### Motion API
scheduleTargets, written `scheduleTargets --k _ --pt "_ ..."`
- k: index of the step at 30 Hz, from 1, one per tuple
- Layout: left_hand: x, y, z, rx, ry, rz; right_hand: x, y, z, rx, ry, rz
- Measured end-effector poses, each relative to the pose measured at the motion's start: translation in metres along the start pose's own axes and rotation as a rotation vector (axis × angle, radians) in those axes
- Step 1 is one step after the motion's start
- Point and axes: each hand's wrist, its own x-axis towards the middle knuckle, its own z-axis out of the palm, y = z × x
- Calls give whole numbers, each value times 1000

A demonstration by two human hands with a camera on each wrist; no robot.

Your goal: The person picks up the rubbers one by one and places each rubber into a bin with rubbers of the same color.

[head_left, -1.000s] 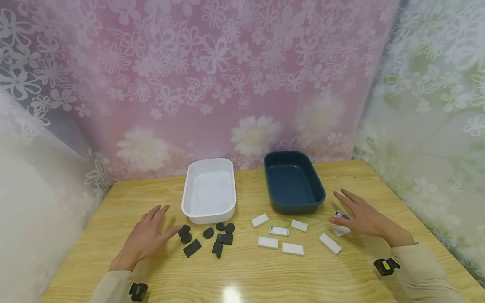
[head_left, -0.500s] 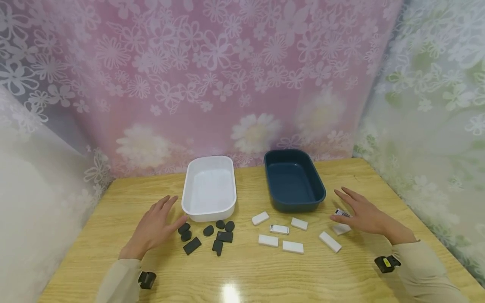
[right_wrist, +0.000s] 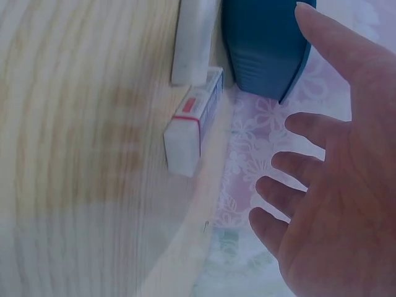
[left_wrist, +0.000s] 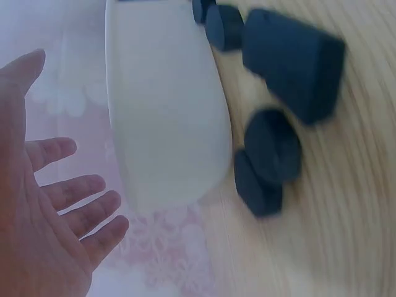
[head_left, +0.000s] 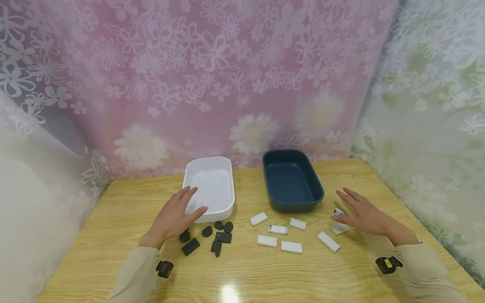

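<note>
My left hand [head_left: 172, 216] hovers with spread fingers over the near left corner of the white basin [head_left: 214, 185], holding nothing. Below it lie black pieces: a rectangular block [head_left: 190, 247], a notched block [head_left: 216, 248] and several rounded ones [left_wrist: 272, 145], one partly covered by the hand. On the other side, my right hand [head_left: 365, 214] is held over the table, palm empty and fingers extended. Nearest to it are a white block in a printed sleeve [right_wrist: 193, 127], which looks like an eraser, and a plain white block [head_left: 339, 228], partly hidden.
A dark blue basin [head_left: 291, 181] stands right of the white one at the back of the wooden table [head_left: 257, 277]. Several white blocks [head_left: 291, 247] lie scattered in front of it. Floral curtains [head_left: 242, 84] hang behind and at both sides.
My left hand has moved right and forward, from beside the black pieces to over the white basin's near corner. The right hand stays almost in place.
</note>
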Motion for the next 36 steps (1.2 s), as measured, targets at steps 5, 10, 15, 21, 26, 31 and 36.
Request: scheduleTargets --k 5,10,15,21,26,31,36 --pt "9 12 8 -21 -24 21 -3 5 -3 14 -1 6" --pt "26 31 14 -16 -31 79 -5 11 -5 6 2 5" --pt "41 54 22 -31 -71 127 -9 12 -1 8 15 1" --pt "52 74 34 -18 -97 157 -12 12 1 11 22 -8" --pt "63 93 46 4 -108 205 -15 14 -2 10 29 -3" --pt "70 112 57 -4 -130 195 -20 14 0 26 22 9" --pt "76 123 71 -47 -139 157 -26 14 2 18 22 19"
